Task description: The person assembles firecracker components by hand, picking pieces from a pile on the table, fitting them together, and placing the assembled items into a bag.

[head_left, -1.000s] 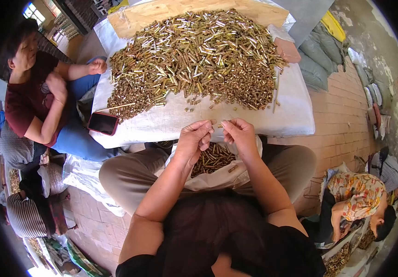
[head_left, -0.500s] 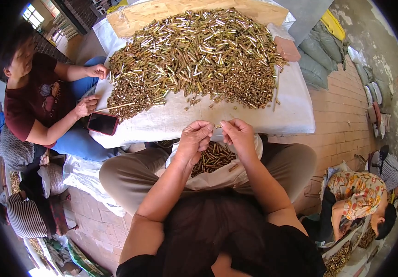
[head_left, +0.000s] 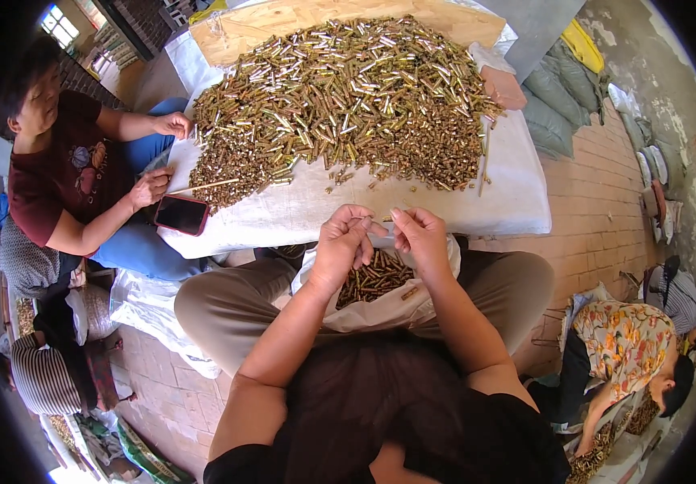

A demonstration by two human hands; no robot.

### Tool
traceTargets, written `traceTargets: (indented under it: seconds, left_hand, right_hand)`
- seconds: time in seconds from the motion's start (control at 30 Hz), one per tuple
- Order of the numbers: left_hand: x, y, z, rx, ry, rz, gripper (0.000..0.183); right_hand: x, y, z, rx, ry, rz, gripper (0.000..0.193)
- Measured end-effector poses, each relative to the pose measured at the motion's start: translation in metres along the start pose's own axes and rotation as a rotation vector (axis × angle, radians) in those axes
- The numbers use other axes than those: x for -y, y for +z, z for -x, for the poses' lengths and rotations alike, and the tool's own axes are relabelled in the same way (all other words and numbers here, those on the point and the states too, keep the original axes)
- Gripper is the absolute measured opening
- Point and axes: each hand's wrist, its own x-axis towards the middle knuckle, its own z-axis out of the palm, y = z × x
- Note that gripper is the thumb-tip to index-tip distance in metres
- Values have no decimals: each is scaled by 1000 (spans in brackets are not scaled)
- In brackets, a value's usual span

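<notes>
The table (head_left: 517, 198), under its white cover, was the largest thing, perhaps wrapped to keep small parts together. Beside its left edge sat a co-worker (head_left: 61, 185), one hand at the pile and the other on a thin stick (head_left: 211, 186) that lay across the table's left part. The pile of brass-coloured pieces (head_left: 340, 97) took up the table's middle and far part, longer tubes mostly heaped beyond the shorter bits. A wooden board (head_left: 239, 34) stood along the table's far side, likely as a stop against spilling, and a brownish block (head_left: 503, 87) at the table's right probably did likewise. Just off the table's near edge, a white bag (head_left: 424, 313) sat in the lap with more pieces inside, its mouth seemingly spread to keep them within reach. A phone (head_left: 181, 215) lay at the table's near left corner.

Over the table's near edge, the right hand (head_left: 422, 234) appeared to pinch a small brass piece (head_left: 387, 219) between thumb and forefinger, so that its end stuck out. The left hand (head_left: 346, 234) was close by, fingers bent; whether they gripped anything could not be told.

White cover showed between pile and near edge, giving both hands room sideways; knees flanked the bag, limiting movement lower down.
</notes>
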Motion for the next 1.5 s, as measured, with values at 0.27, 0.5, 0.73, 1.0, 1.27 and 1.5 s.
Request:
traceTargets:
  seconds: [0.27, 0.5, 0.73, 1.0, 1.27, 1.5]
  left_hand:
    - [6, -10, -4, 113, -60, 34, 7]
    - [3, -9, -3, 29, -182, 367, 8]
    - [2, -2, -3, 54, -136, 303, 9]
    - [12, -10, -6, 33, -145, 365, 4]
    - [5, -1, 0, -31, -98, 276, 7]
    - [4, 1, 3, -10, -45, 216, 6]
  right_hand:
    - [-1, 0, 2, -4, -5, 15, 23]
    - [-5, 1, 1, -5, -16, 13, 22]
    - [-3, 6, 1, -7, -7, -10, 25]
    - [-3, 9, 3, 32, 54, -57, 28]
    - [-4, 6, 2, -22, 40, -75, 30]
    - [-2, 4, 5, 12, 67, -95, 29]
